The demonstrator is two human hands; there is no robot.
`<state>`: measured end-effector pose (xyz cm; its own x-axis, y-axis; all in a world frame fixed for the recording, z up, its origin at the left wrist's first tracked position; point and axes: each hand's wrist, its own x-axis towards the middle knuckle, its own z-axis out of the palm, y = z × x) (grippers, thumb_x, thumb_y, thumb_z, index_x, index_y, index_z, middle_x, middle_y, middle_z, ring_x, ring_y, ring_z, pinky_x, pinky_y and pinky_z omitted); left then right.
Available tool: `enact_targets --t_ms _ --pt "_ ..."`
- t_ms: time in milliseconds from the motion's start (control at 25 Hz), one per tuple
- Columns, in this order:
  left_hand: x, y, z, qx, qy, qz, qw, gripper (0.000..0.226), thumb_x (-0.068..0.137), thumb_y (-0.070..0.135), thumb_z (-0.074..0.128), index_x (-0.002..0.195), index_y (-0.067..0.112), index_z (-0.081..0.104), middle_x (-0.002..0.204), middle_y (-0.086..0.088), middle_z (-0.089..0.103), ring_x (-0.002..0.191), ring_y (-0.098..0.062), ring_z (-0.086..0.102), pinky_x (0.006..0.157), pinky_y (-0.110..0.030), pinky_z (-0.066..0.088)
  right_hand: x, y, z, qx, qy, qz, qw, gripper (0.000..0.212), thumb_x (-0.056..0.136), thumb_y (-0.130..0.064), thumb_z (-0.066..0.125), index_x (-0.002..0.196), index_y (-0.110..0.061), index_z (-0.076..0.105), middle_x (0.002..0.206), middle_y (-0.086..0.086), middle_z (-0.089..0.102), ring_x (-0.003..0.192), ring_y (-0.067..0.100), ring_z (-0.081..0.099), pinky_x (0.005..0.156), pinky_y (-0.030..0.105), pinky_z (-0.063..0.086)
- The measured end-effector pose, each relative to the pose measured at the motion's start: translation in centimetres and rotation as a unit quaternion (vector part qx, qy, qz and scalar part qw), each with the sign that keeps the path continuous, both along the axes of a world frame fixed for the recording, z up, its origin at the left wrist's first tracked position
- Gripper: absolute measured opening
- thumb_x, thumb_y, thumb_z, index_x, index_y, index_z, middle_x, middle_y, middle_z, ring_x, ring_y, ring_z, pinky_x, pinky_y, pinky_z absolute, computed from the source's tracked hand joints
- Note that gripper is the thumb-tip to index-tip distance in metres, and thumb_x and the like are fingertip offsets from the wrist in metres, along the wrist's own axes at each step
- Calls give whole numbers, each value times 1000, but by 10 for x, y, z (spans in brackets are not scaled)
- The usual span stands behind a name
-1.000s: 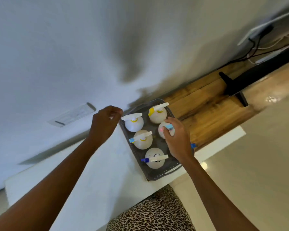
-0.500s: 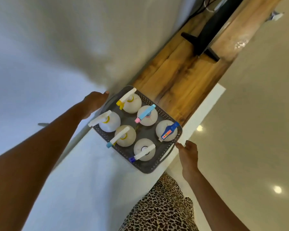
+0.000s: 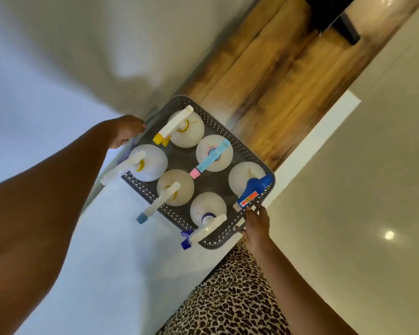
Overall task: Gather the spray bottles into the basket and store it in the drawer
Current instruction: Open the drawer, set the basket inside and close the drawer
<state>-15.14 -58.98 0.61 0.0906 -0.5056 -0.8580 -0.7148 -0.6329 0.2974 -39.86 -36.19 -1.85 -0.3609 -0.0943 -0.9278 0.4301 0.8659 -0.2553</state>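
From the head camera, tilted hard to one side, a white countertop (image 3: 102, 250) fills the lower left and meets a pale wall (image 3: 82, 44) above it. A wooden surface (image 3: 271, 88) continues past the white top toward the upper right, where the black foot of a stand (image 3: 346, 27) rests on it. A glossy cream floor (image 3: 361, 189) with reflected ceiling lights runs along the right. Leopard-print clothing (image 3: 230, 301) shows at the bottom edge.

A grey perforated basket (image 3: 218, 126) sits at the far end of the white top, one corner reaching over the wood. Inside it stand six pale round spray bottles, upright, in two rows of three: one with a yellow-tipped trigger (image 3: 186, 129), one with a white trigger and yellow collar (image 3: 148, 163), one with a light-blue tip (image 3: 176, 187), one with a blue-and-pink head (image 3: 214, 153), one with a dark blue tip (image 3: 208, 211) and one with a solid blue head bearing an orange label (image 3: 247, 180).

The left hand (image 3: 126, 131) is curled over the basket's far short side, fingers closed on its rim. The right hand (image 3: 257, 226) grips the near short side, fingers hooked through the handle opening. No drawer is in sight.
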Motion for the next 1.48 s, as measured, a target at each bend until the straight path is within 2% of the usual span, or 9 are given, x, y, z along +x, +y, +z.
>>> enact_targets --t_ms 160,400,680,800,920,1080,1240,1320,1480 --pt "8 5 -6 2 -2 -25 1000 34 86 -5 38 115 -1 56 120 -23 53 101 -30 49 87 -36 40 5 -3 0 9 46 18 999 37 96 -17 45 133 -17 39 137 11 48 121 33 52 94 55 48" --pt "22 26 1 -125 -77 40 988 28 88 6 42 101 12 66 117 -17 63 104 -31 58 81 -33 42 5 -13 14 -11 135 101 986 36 96 -7 42 131 -15 41 132 13 52 109 34 60 88 49 54" --pt "69 96 38 -170 -46 155 972 22 88 2 44 90 16 62 110 -18 64 91 -27 59 77 -33 49 1 -5 59 -114 151 213 959 38 90 -20 57 125 -9 47 123 16 57 108 37 58 90 57 51" --pt "92 153 55 -182 -36 221 957 23 88 0 44 89 14 63 109 -20 65 93 -27 60 85 -33 55 5 13 80 -166 179 281 928 34 89 -21 57 121 -9 51 118 18 61 104 38 60 85 57 53" --pt "112 232 66 -191 -26 250 949 19 90 8 46 98 3 63 93 -12 59 74 -21 55 50 -10 50 13 41 94 -197 193 350 895 34 89 -21 57 120 -9 51 116 20 61 101 40 61 83 57 53" --pt "138 359 73 -172 13 387 906 25 90 7 48 69 18 58 85 -9 62 53 -10 62 54 -24 47 33 90 99 -228 203 456 836 25 87 -17 56 110 -6 56 110 23 63 95 40 60 82 46 53" --pt "151 489 77 -139 -28 444 885 19 89 9 47 76 15 59 80 -7 61 49 -11 54 39 -14 42 66 143 92 -217 167 554 786 25 85 -14 57 108 -6 57 109 24 62 95 42 61 85 53 52" --pt "151 544 76 -116 -34 485 866 15 87 6 51 77 14 59 67 -4 57 33 -3 51 30 -8 35 81 167 87 -213 160 594 759 24 86 -13 55 108 -5 56 109 25 62 95 41 61 84 53 52" --pt "146 623 59 -77 -40 549 831 16 88 3 47 83 11 59 66 -1 56 28 0 49 30 -8 34 109 198 70 -207 152 671 696 26 88 -8 49 112 -3 56 111 24 62 96 40 60 84 45 52"
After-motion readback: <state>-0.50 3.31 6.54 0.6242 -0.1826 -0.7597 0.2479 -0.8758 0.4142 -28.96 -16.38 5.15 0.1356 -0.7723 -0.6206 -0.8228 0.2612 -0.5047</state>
